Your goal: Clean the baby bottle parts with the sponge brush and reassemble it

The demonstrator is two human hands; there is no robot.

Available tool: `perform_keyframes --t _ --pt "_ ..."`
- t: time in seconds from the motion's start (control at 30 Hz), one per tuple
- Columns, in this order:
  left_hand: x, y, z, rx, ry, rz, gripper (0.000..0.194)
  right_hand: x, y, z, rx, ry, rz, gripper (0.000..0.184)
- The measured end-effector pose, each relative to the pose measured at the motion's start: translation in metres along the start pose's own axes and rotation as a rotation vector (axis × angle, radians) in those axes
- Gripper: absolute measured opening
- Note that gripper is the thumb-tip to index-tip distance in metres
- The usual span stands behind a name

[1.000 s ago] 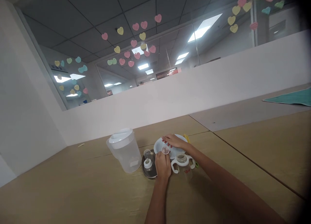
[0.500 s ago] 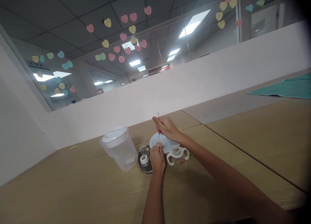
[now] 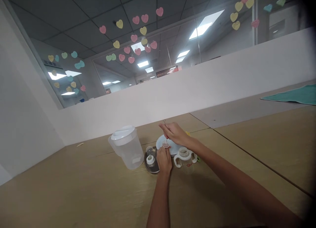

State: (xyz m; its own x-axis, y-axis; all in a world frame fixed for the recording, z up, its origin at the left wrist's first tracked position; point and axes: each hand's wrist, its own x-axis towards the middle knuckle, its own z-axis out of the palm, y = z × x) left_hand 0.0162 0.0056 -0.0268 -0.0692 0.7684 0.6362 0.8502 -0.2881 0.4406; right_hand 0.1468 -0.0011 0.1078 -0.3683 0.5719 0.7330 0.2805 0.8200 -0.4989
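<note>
My left hand [image 3: 164, 159] is closed around a small clear bottle nipple [image 3: 165, 144], its round open end facing up. Just above it, my right hand [image 3: 175, 133] pinches a thin wire brush [image 3: 164, 121] with a looped end on top. The wire runs down into the nipple; its lower tip is hidden. Right of my left hand stands an open clear baby bottle [image 3: 187, 163] with two white handles. To the left, a small bottle with a white collar [image 3: 150, 160] is on a dark metal tray [image 3: 154, 170], beside a clear cap [image 3: 149, 150].
A white lidded pitcher [image 3: 129, 152] stands left of the tray. Behind my hands lies a pale blue plate [image 3: 160, 140], partly covered, with something yellow [image 3: 188, 133] by it. A teal cloth [image 3: 293, 95] lies far right. The white wall [image 3: 148, 101] bounds the table at the back.
My right hand has come down closer to my left, and the wire's loop sits lower, with less wire showing above the nipple. The whole view has shifted slightly.
</note>
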Motion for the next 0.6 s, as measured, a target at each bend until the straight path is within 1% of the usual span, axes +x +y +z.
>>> perform_keyframes --t 0.1,0.2,0.3,0.4,0.5,0.6 --pt "-0.001 -0.002 0.003 0.037 0.015 0.023 0.04 -0.002 0.0 0.003 -0.016 -0.041 0.001 0.059" --pt "0.0 -0.003 0.005 -0.012 0.052 0.039 0.039 -0.003 -0.001 0.005 -0.077 -0.063 -0.009 0.056" --pt "0.002 -0.002 0.006 -0.097 0.076 0.048 0.039 -0.003 -0.003 0.002 -0.151 -0.052 -0.01 0.054" --pt "0.003 -0.002 0.005 -0.147 0.087 0.028 0.038 -0.001 -0.003 -0.004 -0.157 -0.029 0.028 0.054" --pt "0.002 -0.001 0.004 -0.146 0.08 0.031 0.038 0.001 -0.002 -0.01 -0.145 -0.011 0.053 0.055" --pt "0.0 -0.001 0.004 -0.1 0.062 0.052 0.037 0.002 -0.001 -0.011 -0.145 -0.019 0.064 0.055"
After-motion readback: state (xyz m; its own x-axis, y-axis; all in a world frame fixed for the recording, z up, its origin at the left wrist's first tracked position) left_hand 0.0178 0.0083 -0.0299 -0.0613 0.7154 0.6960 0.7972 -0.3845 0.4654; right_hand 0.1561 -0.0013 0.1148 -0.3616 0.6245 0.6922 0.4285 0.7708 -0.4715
